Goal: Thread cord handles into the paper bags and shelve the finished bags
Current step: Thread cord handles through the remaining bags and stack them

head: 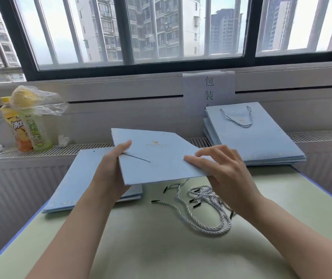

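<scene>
A: Surface & room?

B: Pale green desk [161, 238] w/ blue edging, pushed up to a white radiator ledge [60, 151] under a barred window [161, 31]; tower blocks outside. White paper sign [209, 91] taped below the sill.

A: Counts?

B: One flat light-blue paper bag [157, 158] held up above the desk. Left hand [110, 174] grips its left edge, thumb on top. Right hand [221, 168] holds the right edge, fingers [193, 158] curled over the face. Two bag stacks: unthreaded stack [74, 184] on the left beneath the held bag, finished stack [257, 141] far right, top one w/ a cord handle [239, 119]. Loose cords [207, 208] in a tangle on the desk near the right wrist. Two drink bottles [28, 129] on the ledge, plastic wrap on top.

A: Hard to see?

B: Cords overlap, approx. a handful, no exact count. Bags per stack can't be counted. Sign's lower part hidden by the finished stack. Left stack partly covered by the held bag & left hand.
</scene>
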`<control>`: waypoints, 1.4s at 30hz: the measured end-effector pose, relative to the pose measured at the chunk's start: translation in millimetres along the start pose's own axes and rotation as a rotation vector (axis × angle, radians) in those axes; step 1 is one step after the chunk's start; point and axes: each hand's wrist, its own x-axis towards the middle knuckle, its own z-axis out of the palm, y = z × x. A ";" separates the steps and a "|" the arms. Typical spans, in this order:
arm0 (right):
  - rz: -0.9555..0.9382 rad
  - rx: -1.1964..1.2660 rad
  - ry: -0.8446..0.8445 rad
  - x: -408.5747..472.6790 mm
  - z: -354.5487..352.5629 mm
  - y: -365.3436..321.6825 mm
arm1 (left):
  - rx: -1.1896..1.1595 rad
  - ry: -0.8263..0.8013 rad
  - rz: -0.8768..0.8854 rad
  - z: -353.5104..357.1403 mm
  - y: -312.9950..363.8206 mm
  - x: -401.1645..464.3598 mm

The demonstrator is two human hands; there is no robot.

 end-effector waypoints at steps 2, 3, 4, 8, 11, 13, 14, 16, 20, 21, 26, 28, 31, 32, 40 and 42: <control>0.182 -0.081 -0.040 0.1 2.0 4.5 | 0.029 0.057 -0.026 -4.6 -2.0 4.3; 0.303 -0.089 -0.085 0.1 2.5 7.0 | 0.044 0.101 -0.043 -7.1 -3.1 6.9; 0.430 -0.079 -0.149 0.0 1.8 10.0 | 0.032 0.134 -0.057 -11.0 -3.2 9.7; 0.796 -0.023 -0.624 -1.2 -6.4 19.4 | 0.027 0.304 0.048 -19.7 2.9 15.9; 0.749 -0.011 -0.826 -5.6 -3.1 18.9 | 0.089 0.394 0.144 -17.1 0.5 16.2; 0.717 0.037 -0.835 -6.8 0.3 17.1 | 0.119 0.396 0.148 -14.7 -3.0 15.6; 0.707 0.052 -0.832 -6.4 0.9 15.8 | 0.125 0.399 0.139 -14.5 -4.0 15.4; 0.710 0.048 -0.819 -4.0 0.1 12.2 | 0.119 0.405 0.135 -15.3 -4.7 15.6; 0.724 0.011 -0.721 -1.2 -0.7 9.6 | 0.096 0.422 0.146 -15.9 -2.8 15.0; 0.739 0.045 -0.700 -0.7 -1.8 10.6 | 0.091 0.427 0.150 -16.0 -2.3 14.7; 0.665 0.116 -0.872 -0.2 -6.2 6.6 | 0.094 0.430 0.148 -14.5 -1.4 12.8; 0.637 0.097 -0.867 -0.6 -3.6 5.7 | 0.102 0.420 0.144 -13.2 -1.5 12.2; 0.684 0.104 -0.761 -0.4 -2.5 7.1 | 0.100 0.405 0.128 -13.1 -3.0 12.4; 0.705 0.096 -0.708 -0.2 -2.5 8.7 | 0.098 0.403 0.124 -13.6 -3.0 12.5; 0.804 0.711 0.204 18.3 -17.2 6.9 | -0.003 0.307 -0.003 -17.7 -1.5 12.2; 0.827 0.906 0.290 23.5 -24.4 5.5 | -0.020 0.222 -0.066 -15.5 -2.2 9.7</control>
